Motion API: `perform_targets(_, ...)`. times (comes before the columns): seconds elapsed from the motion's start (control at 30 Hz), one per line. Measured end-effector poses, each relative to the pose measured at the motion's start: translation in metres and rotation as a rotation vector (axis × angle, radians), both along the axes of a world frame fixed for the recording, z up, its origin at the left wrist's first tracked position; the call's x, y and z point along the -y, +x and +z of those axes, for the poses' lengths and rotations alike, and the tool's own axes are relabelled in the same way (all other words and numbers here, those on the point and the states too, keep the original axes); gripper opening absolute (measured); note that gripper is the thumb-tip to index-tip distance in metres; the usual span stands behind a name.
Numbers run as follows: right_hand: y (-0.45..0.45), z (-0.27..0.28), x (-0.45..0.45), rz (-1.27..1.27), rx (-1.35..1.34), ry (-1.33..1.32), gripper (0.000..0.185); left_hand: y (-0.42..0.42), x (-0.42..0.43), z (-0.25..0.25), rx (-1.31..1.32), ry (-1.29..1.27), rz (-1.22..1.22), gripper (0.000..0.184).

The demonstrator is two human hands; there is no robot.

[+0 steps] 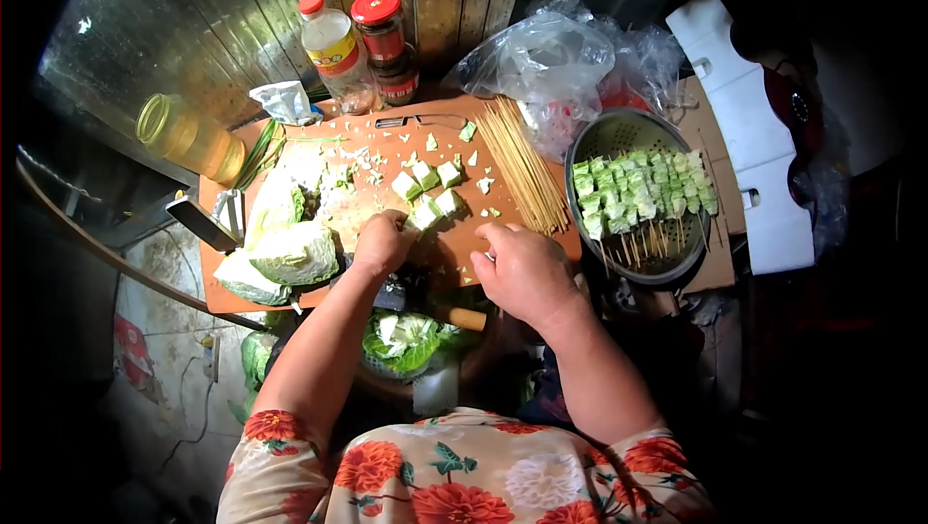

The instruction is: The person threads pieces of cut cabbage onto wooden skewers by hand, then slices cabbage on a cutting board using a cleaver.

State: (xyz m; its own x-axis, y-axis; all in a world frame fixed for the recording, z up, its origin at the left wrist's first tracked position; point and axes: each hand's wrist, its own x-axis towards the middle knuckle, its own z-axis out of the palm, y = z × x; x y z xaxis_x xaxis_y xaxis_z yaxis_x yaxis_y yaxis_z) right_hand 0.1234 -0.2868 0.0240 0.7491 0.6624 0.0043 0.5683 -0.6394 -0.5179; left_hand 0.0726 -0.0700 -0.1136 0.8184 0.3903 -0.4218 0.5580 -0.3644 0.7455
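My left hand (385, 242) is closed over the cutting board (454, 142), right beside several cut cabbage blocks (425, 176). Whatever its fingers pinch is hidden. To its right, my right hand (527, 271) has its thumb and forefinger curled toward each other, and what they hold is too small to make out. Several bamboo skewers (522, 168) lie in a bundle beyond the right hand. Cabbage wedges (295, 253) rest at the board's left. A wooden handle (464, 318) sticks out near the board's front edge, between my forearms.
A colander (646, 275) at right holds skewered cabbage (643, 186). Behind the board stand a red-capped bottle (333, 52) and red-lidded jars (379, 26). A jar of yellow liquid (198, 142) leans at left. Plastic bags (561, 60) lie behind. Below the board are cabbage leaves (411, 342).
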Motion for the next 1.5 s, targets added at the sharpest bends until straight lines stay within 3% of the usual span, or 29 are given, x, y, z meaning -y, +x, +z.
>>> perform_targets(0.13,0.0,-0.001,0.004,0.012,-0.018,-0.037,0.019,0.003,0.0,-0.003,-0.073,0.0,0.006,0.034)
perform_targets(0.3,0.009,0.004,0.004,-0.015,-0.106,-0.094,0.021,0.006,0.009,0.009,-0.094,0.211,0.058,0.04)
perform_targets(0.43,0.035,-0.012,0.008,-0.136,-0.12,-0.24,0.027,0.007,0.007,0.003,-0.089,0.146,0.097,0.04)
perform_targets(0.5,0.053,-0.03,0.014,-0.198,-0.11,-0.234,0.026,0.007,0.003,0.0,-0.149,-0.058,0.199,0.038)
perform_targets(0.6,0.074,-0.044,0.017,-0.256,-0.142,-0.249,0.024,0.004,0.0,0.012,-0.113,-0.041,0.275,0.039)
perform_targets(0.73,0.094,-0.086,0.019,-0.307,-0.156,-0.253,0.029,-0.003,-0.021,0.02,-0.074,-0.23,0.271,0.035)
perform_targets(0.9,0.102,-0.119,0.006,-0.336,-0.046,-0.384,0.029,-0.009,-0.018,0.061,0.21,-0.621,0.383,0.02)
perform_targets(1.13,0.101,-0.132,-0.006,-0.418,-0.016,-0.469,0.024,-0.021,-0.009,0.095,0.331,-0.843,0.427,0.026)
perform_targets(1.3,0.099,-0.122,-0.009,-0.424,-0.061,-0.516,0.027,-0.027,-0.011,0.103,0.319,-0.908,0.471,0.045)
perform_targets(1.5,0.091,-0.091,-0.004,-0.35,-0.073,-0.465,0.023,-0.026,-0.013,0.096,0.365,-0.953,0.55,0.043)
